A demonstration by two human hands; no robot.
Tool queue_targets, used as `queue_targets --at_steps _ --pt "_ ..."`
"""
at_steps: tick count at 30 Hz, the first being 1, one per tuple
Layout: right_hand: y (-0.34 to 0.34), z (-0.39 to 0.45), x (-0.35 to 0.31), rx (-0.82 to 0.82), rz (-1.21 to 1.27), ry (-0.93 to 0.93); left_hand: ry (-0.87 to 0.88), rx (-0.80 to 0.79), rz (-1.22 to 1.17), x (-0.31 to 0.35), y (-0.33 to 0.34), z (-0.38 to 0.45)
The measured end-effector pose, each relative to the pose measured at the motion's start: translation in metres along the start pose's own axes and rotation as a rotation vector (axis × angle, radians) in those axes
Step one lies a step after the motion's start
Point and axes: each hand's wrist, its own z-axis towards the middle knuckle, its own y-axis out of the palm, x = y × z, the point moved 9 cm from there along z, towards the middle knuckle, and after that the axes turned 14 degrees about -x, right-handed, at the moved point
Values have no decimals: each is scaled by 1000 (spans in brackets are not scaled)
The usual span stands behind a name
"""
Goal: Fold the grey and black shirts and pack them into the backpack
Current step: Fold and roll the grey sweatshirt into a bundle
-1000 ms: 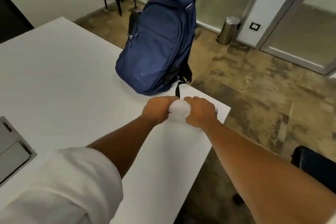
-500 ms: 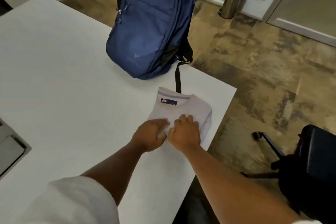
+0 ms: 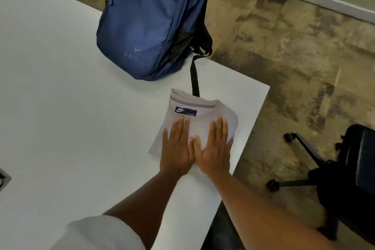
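Folded grey shirt [image 3: 199, 116] near the right edge of white table [image 3: 60, 87], collar toward the far side, left hand [image 3: 177, 149] and right hand [image 3: 214, 148] pressed flat on it side by side, fingers straight, gripping nothing, navy backpack [image 3: 148, 24] upright just beyond, its black strap [image 3: 194, 79] reaching the collar.

"NIKE" on the grey shirt's [image 3: 203, 119] neck label [image 3: 185, 111].

Left hand [image 3: 176, 152] and right hand [image 3: 215, 152] lie flat, side by side.

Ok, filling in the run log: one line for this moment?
step: flattening fold | hands: left, right flat on shirt | backpack: upright
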Motion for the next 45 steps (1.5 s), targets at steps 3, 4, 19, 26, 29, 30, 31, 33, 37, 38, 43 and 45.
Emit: queue_targets --at_steps 3,4,19,26,29,30,31,33,37,38,43,45 --pt "2 0 5 10 49 65 -75 24 -26 -4 -1 -1" --pt "2 0 6 9 62 85 -107 33 -39 -6 -2 -1" --pt "-25 50 28 -58 -110 173 -70 -21 -7 32 -6 55" --pt "-42 82 40 -86 -133 237 -10 -99 77 49 -9 98" --pt "-50 87 26 -29 -201 131 -6 -89 47 44 -6 99" --pt "-50 88 21 -11 -209 71 -13 -71 25 43 -7 98" --pt "-48 88 19 -4 -204 27 -31 -53 5 42 -7 96" --pt "-42 88 26 -24 -163 33 -102 -30 -28 39 -9 91" --pt "-39 87 37 -83 -106 170 -242 -15 -83 33 -14 81" --pt "-40 88 36 -105 -107 188 -277 -33 -103 30 -13 80" --pt "-41 90 29 -252 -121 300 -415 -140 -258 20 -14 73" --pt "-43 88 21 -282 -131 309 -430 -162 -304 16 -19 69"
